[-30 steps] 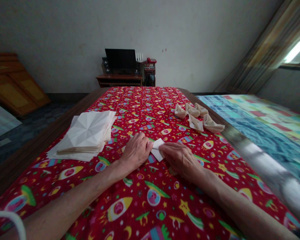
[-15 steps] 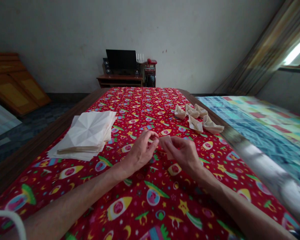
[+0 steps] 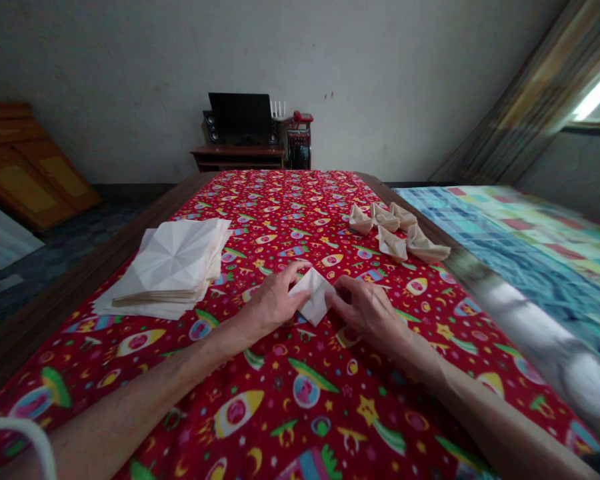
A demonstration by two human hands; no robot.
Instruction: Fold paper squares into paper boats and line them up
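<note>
A small folded paper square (image 3: 313, 297) is turned corner-up between my hands, just over the red patterned tablecloth (image 3: 290, 373). My left hand (image 3: 279, 293) pinches its left corner between thumb and fingers. At the opposite corner, the thumb and bent fingers of my right hand (image 3: 363, 303) close on the paper's edge. To the left lies a stack of creased paper sheets (image 3: 173, 257). Beyond my right hand stand several folded paper boats (image 3: 393, 245) in a loose group.
The table's dark wooden edge (image 3: 473, 287) runs along the right, with a bed (image 3: 520, 267) beside it. Against the far wall, a low desk (image 3: 240, 157) bears a monitor (image 3: 241, 123). A white curved tube (image 3: 35, 440) shows at the lower left.
The folded paper has turned from edge-on to facing me as a diamond and sits slightly lower. My right hand has shifted from the paper's top to its right corner.
</note>
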